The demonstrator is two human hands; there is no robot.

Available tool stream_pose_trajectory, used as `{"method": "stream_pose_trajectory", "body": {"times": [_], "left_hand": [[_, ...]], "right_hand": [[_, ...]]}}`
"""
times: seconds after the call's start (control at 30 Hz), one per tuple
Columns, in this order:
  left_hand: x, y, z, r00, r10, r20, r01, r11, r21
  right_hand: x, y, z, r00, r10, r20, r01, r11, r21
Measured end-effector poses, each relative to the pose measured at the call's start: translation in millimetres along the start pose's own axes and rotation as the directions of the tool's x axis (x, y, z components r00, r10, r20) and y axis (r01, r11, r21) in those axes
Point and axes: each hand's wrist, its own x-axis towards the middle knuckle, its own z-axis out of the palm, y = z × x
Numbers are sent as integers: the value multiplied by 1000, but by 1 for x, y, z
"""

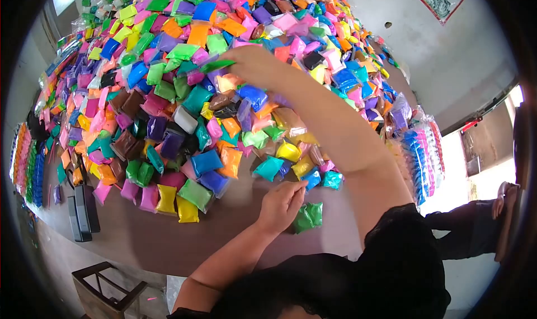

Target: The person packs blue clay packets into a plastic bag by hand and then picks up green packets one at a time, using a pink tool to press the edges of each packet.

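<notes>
My right hand (pixel 246 63) reaches far over the heap, its fingers closed on a flat green packet (pixel 217 66). Below it, close to the near table edge, my left hand (pixel 281 205) has its fingers pressed together. Its fingertips are right at a small blue packet (pixel 312 177); what the fingers hold, if anything, is hidden. A dark green packet (pixel 309 217) lies on the table beside that thumb. Teal (pixel 268 168) and yellow (pixel 288 151) packets are just beyond the left hand, with a turquoise packet (pixel 333 179) to the right.
A large heap of colourful packets (pixel 168 90) covers most of the brown table (pixel 151 235). Bundled clear-wrapped items (pixel 428 157) stand at the right edge. A black box (pixel 84 210) is at the left edge, a wooden stool (pixel 109 288) below. Another person's arm (pixel 503 218) shows far right.
</notes>
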Motion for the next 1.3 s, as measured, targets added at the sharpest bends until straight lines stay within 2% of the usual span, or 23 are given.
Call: {"method": "stream_pose_trajectory", "body": {"times": [0.07,0.13,0.2,0.23,0.27,0.3,0.37,0.4,0.43,0.47,0.63,0.7,0.83,0.93,0.97,1.03,1.07,1.1,1.13,1.17,1.2,1.23,1.3], "left_hand": [[1,1,-2,1000,13,1,-13,1000,13],[0,3,-2,1000,-10,-26,10,1000,-9],[2,5,-2,999,-43,-17,42,999,-26],[3,5,-1,998,-70,2,70,997,-41],[3,4,0,998,-69,-6,69,997,-46],[3,2,1,998,-56,-9,56,998,-37],[4,1,2,999,-42,-9,42,999,-27],[4,2,2,998,-64,-12,63,997,-34],[3,2,1,996,-87,-16,86,996,-39],[4,1,1,996,-87,-19,87,996,-36],[3,4,-1,993,-120,6,120,991,-65],[4,5,-2,995,-100,-2,99,994,-40],[4,2,1,999,-41,-25,41,999,-8],[2,3,1,999,-48,-19,48,999,-27],[3,3,0,999,-50,-21,50,998,-24],[1,1,2,999,17,-29,-16,999,39],[-1,-2,4,999,-28,18,27,998,56],[1,1,2,999,-27,31,26,999,44],[4,7,-1,975,176,137,-189,977,94],[1,12,-1,900,361,245,-397,910,119],[-10,1,8,834,366,414,-426,902,62],[-17,3,10,831,359,425,-413,910,40],[-19,3,10,663,283,693,-586,772,245]], "right_hand": [[18,-11,7,878,316,359,-346,938,21],[9,6,-16,928,264,264,-248,964,-92],[-2,79,-13,983,177,44,-172,979,-107],[-9,62,-43,850,521,79,-525,850,41],[-18,108,-48,914,392,103,-352,894,-277],[-20,107,-58,914,391,105,-350,894,-282],[-18,98,-77,674,733,93,-733,679,-41],[-16,101,-75,673,734,93,-734,678,-40],[-11,105,-71,855,513,78,-478,838,-263],[-5,108,-66,961,246,126,-162,870,-466],[26,87,-38,946,193,259,-58,890,-452],[38,88,-22,829,379,412,-39,774,-633],[34,52,-13,775,470,422,-17,683,-730],[15,72,-2,855,511,89,-366,716,-595],[9,79,-6,856,509,91,-364,718,-593],[-9,77,-24,977,108,-181,-175,896,-409],[-17,77,-38,976,125,-176,-189,891,-413],[-20,74,-60,879,438,-189,-458,885,-81],[-23,66,-80,708,700,-98,-663,706,249],[-36,55,-94,697,710,-100,-676,697,241],[-55,36,-105,677,733,-70,-668,652,360],[-76,20,-112,653,757,-35,-655,587,475],[-120,7,-116,558,829,-40,-762,531,371]]}}
